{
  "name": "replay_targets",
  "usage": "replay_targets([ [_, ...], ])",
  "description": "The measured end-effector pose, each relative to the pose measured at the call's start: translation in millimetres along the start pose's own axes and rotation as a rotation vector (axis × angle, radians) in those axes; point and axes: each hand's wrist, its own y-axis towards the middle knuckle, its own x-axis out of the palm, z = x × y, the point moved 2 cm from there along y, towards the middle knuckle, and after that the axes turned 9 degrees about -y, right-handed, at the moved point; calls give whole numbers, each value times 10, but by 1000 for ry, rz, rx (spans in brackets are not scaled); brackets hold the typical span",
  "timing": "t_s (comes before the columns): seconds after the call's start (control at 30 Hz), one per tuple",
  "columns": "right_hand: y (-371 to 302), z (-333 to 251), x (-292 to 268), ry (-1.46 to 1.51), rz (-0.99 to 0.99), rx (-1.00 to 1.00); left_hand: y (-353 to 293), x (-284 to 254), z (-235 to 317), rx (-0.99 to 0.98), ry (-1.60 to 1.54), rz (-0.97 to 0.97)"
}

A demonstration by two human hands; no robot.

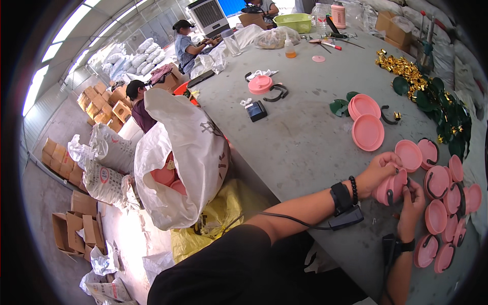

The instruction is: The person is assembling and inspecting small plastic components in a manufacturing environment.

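Above the table's right part, my left hand (377,174) and my right hand (412,207) grip one pink round lid (386,189) from both sides. The lid is tilted, and a dark curved handle shows on its side. The fingers of both hands are closed on its rim. To the right of my hands lie several pink lids (435,217), many with dark curved handles. Beyond my hands, two pink dish-shaped pieces (368,133) rest close together beside a loose black handle (388,116).
Gold metal fittings (399,67) and dark green discs (427,104) are heaped at the far right. A white sack (178,132) with pink pieces stands left of the grey table (300,117). A green basket (294,23) stands at the back. Two people sit beyond the sack.
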Motion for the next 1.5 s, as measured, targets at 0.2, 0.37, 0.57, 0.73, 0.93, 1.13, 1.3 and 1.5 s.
replay_targets([
  [0.2,-27,-22,-55,-105,-25,89,23,-63,-30,1,-11,-1],
  [0.37,35,2,-82,-130,-103,-56,26,-97,4,47,126,-26],
  [0.57,25,67,-149,-93,-159,33,-7,-63,29,78,284,7],
  [0.73,40,5,-11,-15,-185,2,18,-37,169,-12,177,57],
  [0.93,-36,-231,68,-559,-62,-728,52,-88,322,-140,39,295],
  [1.13,-140,-349,105,-694,-191,-757,16,25,299,-338,155,159],
  [1.3,-139,-499,38,-619,-362,-526,-15,116,341,-413,516,-147],
  [1.5,-110,-570,108,-506,-33,-779,-68,145,269,-513,316,-111],
])
